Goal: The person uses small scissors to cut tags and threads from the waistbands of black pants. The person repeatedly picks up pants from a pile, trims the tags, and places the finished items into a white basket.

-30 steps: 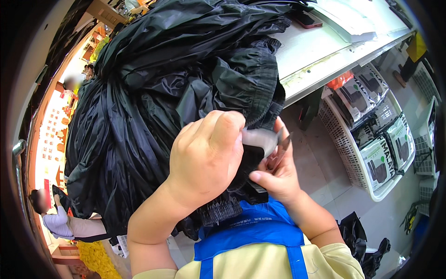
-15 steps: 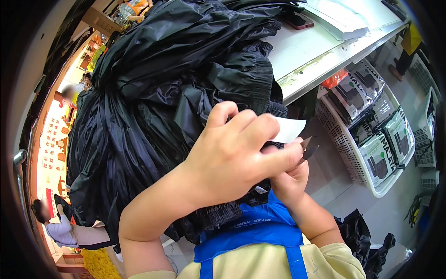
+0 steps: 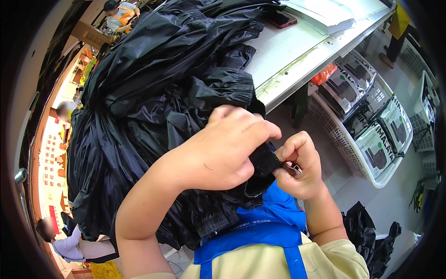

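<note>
A big heap of shiny black fabric point(image 3: 139, 93) with gathered elastic edges fills the middle and left. My left hand point(image 3: 227, 149) is closed on part of it, fingers curled over a black elastic cuff point(image 3: 268, 162). Facing it, my right hand point(image 3: 302, 165) pinches the end of that cuff between thumb and fingers. Small metal snips point(image 3: 293, 168) poke out of the right fist, mostly hidden by the fingers. Below the hands, more gathered black edging lies against my blue apron point(image 3: 260, 223).
A white table point(image 3: 290, 60) at the upper right bears a phone point(image 3: 282, 19) and papers point(image 3: 320, 14). White baskets stand on the floor, one with packaged black goods point(image 3: 376, 151). Black bags point(image 3: 360, 228) lie lower right. Other people are at the left point(image 3: 69, 244) and top left point(image 3: 121, 16).
A white slip near my fingers is out of sight. The hands have moved apart, with the cuff stretched between them. The snips' blades, earlier pointing outward, have turned into my right fist.
</note>
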A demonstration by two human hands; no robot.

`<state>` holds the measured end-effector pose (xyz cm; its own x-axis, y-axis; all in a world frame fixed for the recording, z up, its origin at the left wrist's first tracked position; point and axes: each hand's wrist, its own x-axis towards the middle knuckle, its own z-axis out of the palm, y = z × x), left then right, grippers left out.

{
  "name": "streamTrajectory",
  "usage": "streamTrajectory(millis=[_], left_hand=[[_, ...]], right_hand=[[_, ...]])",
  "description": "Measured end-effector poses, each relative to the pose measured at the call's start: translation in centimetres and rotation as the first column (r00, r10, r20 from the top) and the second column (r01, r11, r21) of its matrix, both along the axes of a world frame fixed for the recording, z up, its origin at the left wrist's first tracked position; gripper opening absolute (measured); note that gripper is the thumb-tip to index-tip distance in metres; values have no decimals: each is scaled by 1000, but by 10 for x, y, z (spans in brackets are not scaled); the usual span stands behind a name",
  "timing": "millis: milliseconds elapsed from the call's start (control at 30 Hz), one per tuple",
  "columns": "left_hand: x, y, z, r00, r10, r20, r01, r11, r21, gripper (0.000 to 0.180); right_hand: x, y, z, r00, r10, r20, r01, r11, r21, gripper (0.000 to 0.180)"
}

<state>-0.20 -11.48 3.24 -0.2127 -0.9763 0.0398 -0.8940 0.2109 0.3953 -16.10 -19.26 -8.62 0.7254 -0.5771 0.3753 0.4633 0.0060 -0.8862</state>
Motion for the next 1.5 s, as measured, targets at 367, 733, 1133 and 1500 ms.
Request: streamTrajectory(millis=[367,733,1133,1500], left_hand=[[21,1,0,830,285,-479,-57,898,435,24],[32,9,-11,403,530,-746,-17,819,573,26],[27,5,-9,523,549,-652,-82,794,602,26],[28,9,-14,487,527,-697,-62,816,574,27]], right_hand=[[14,-10,14,995,80,63,-94,956,277,33],[-11,0,18,919,-376,-118,248,784,-568,37],[-6,-4,26,907,-419,-54,327,778,-537,35],[-7,2,18,905,-424,-30,372,824,-427,32]])
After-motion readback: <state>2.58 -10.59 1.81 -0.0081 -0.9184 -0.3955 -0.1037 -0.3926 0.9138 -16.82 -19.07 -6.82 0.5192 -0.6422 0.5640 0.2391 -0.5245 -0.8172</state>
